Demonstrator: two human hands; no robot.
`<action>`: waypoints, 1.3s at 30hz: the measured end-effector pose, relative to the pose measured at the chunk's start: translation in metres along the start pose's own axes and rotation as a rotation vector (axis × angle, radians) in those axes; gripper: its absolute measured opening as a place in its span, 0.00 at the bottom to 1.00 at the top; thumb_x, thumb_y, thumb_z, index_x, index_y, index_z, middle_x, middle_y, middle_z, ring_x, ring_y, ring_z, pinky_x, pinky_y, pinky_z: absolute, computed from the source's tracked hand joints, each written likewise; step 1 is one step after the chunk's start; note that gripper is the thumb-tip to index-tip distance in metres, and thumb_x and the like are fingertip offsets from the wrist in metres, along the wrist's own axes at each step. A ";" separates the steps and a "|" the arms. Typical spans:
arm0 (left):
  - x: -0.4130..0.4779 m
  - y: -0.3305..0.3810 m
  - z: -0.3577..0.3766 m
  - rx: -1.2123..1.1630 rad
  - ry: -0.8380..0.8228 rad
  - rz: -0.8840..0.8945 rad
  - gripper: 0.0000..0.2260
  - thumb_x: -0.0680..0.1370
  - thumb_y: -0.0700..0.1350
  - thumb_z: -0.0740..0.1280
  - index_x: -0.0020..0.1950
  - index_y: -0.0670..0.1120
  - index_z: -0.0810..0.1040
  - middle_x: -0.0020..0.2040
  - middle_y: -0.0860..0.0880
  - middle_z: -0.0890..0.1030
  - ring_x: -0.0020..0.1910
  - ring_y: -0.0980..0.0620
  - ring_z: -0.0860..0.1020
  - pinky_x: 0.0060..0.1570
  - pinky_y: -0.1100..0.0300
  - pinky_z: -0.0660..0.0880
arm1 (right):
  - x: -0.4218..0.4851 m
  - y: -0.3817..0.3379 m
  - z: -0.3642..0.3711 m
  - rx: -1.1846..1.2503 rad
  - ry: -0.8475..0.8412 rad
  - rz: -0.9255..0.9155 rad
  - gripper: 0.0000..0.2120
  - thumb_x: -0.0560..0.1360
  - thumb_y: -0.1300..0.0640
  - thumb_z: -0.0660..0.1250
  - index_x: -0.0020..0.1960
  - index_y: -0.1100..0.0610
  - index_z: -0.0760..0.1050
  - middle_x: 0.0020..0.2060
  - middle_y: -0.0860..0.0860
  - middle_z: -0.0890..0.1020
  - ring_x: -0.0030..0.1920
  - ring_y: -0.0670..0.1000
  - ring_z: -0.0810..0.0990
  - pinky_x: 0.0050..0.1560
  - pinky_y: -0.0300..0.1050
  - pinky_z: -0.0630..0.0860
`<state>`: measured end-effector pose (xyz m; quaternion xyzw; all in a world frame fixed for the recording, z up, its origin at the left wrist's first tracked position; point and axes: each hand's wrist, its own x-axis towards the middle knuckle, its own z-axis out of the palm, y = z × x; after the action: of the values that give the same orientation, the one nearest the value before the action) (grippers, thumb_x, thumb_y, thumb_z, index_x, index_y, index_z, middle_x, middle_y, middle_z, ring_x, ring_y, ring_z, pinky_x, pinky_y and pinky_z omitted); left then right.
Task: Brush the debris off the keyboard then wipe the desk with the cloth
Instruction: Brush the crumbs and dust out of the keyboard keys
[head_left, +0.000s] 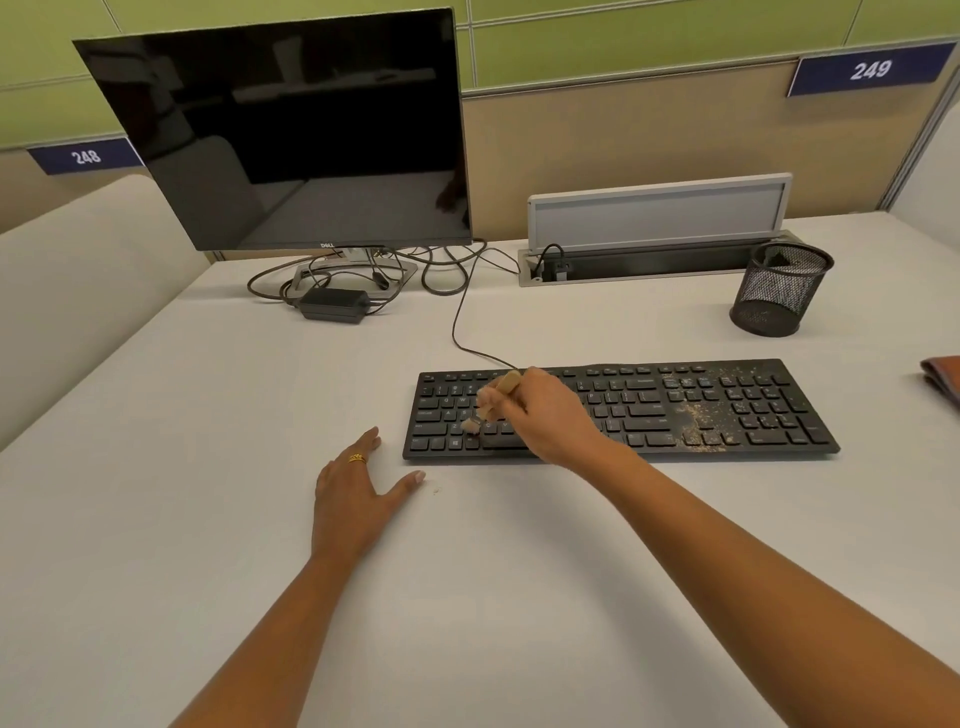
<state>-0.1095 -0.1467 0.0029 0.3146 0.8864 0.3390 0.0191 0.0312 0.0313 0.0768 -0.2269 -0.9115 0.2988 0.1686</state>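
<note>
1. Debris (696, 415) lies thickest on the right part of the keyboard (649, 413), in a tan band between the main keys and the number pad. Scattered specks reach toward the keyboard's far right corner.
2. Right grip (540, 410) is curled round the wooden handle of a small brush (493, 397) — bristles down on the lower-left keys, handle tilted up toward the far edge of the counter (208, 467).
3. Keyboard's long axis runs left to right, roughly parallel to the counter's near edge. The debris therefore sits to the right of the brush along that axis, well apart from the bristles.
4. Left grip (358, 499) rests flat on the counter with fingers spread, just beside the keyboard's near left corner, holding nothing. A few crumbs (435, 489) lie by its thumb.
5. By my reading, the right grip is the nearer one, and the brush must travel rightward along the keys to reach the band.
6. Cloth (943, 379) — brownish, folded, at the counter's right edge — lies untouched, so the wiping is not yet begun.
</note>
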 end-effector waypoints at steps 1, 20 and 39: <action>0.000 0.000 0.000 0.000 0.001 0.001 0.36 0.71 0.58 0.72 0.74 0.46 0.65 0.67 0.50 0.74 0.69 0.49 0.68 0.72 0.52 0.58 | -0.001 0.001 -0.003 -0.014 -0.055 -0.020 0.18 0.80 0.47 0.54 0.50 0.55 0.80 0.34 0.47 0.75 0.42 0.48 0.71 0.38 0.42 0.66; 0.002 0.039 0.036 0.071 -0.024 -0.081 0.44 0.69 0.65 0.69 0.76 0.44 0.57 0.76 0.48 0.61 0.75 0.51 0.57 0.73 0.45 0.44 | -0.014 0.037 -0.053 -0.117 0.066 0.096 0.22 0.81 0.46 0.52 0.38 0.55 0.77 0.32 0.49 0.77 0.31 0.44 0.70 0.32 0.40 0.64; -0.004 0.037 0.043 0.182 -0.012 -0.009 0.43 0.69 0.68 0.66 0.76 0.48 0.56 0.74 0.47 0.64 0.76 0.50 0.56 0.73 0.44 0.45 | -0.036 0.019 -0.018 -0.003 0.068 0.184 0.23 0.81 0.45 0.53 0.48 0.58 0.82 0.27 0.44 0.72 0.29 0.45 0.69 0.32 0.42 0.63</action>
<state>-0.0755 -0.1032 -0.0084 0.3130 0.9149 0.2550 -0.0025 0.0754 0.0347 0.0723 -0.3198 -0.8811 0.3035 0.1711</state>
